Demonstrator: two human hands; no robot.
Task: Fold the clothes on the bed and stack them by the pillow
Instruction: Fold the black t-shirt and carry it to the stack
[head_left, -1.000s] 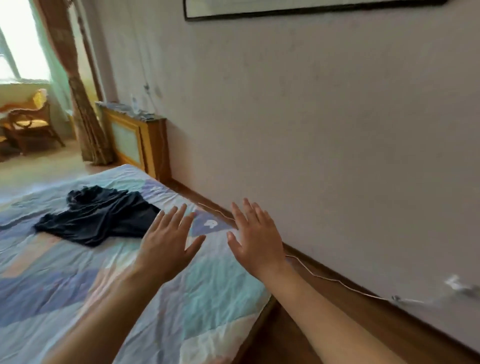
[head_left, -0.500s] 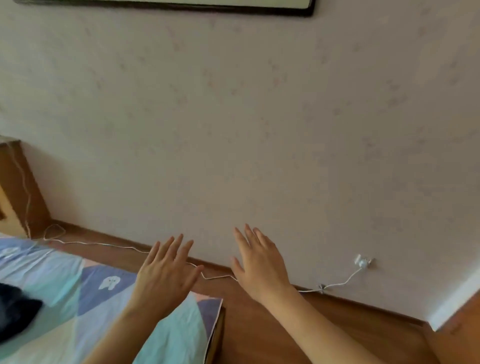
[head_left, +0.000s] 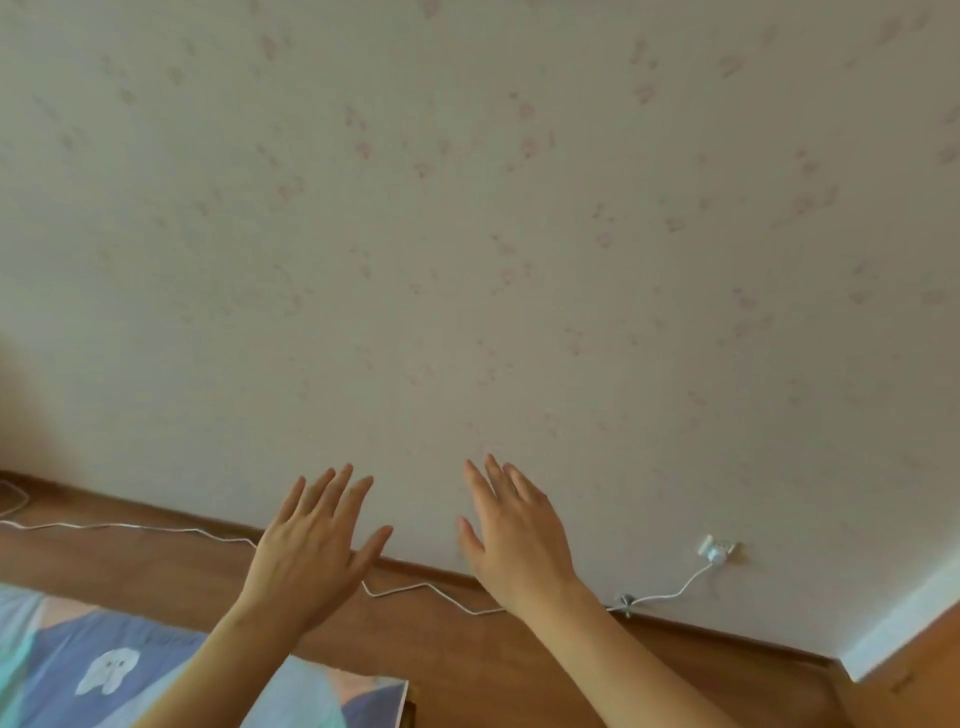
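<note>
Now the view is swinging right toward the wall (head_left: 467, 260), leaving the dark clothes out of sight and only the bed (head_left: 78, 649) corner showing, while the left hand (head_left: 306, 556) and right hand (head_left: 519, 540) are hovering with fingers spread, holding nothing, so folding is not starting yet.

Two hands are raised: a left hand (head_left: 306, 556) and a right hand (head_left: 519, 540). One bed (head_left: 62, 654) corner shows, one white cable (head_left: 415, 590), one wall plug (head_left: 719, 551).
</note>
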